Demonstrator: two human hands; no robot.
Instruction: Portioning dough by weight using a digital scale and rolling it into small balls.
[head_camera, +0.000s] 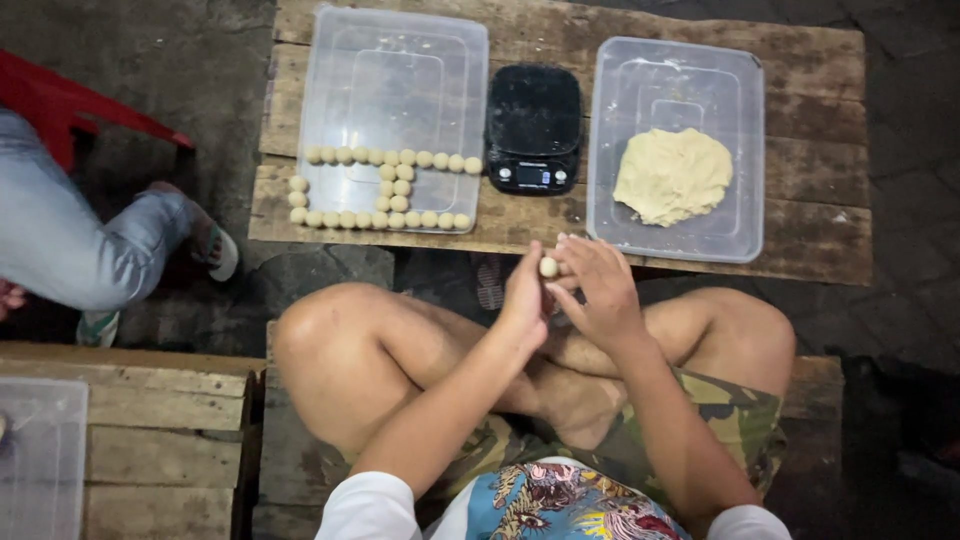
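Small pale dough ball pinched between left hand and right hand, both grips closed on it, off near edge of weathered wooden desk. Risk: ball slipping to ground, nothing beneath.

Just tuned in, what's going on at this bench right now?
A seated person presses a small dough ball between the left hand and right hand. On the wooden bench, the left tray holds rows of finished balls, a black scale sits in the middle, and the right tray holds a lump of dough.
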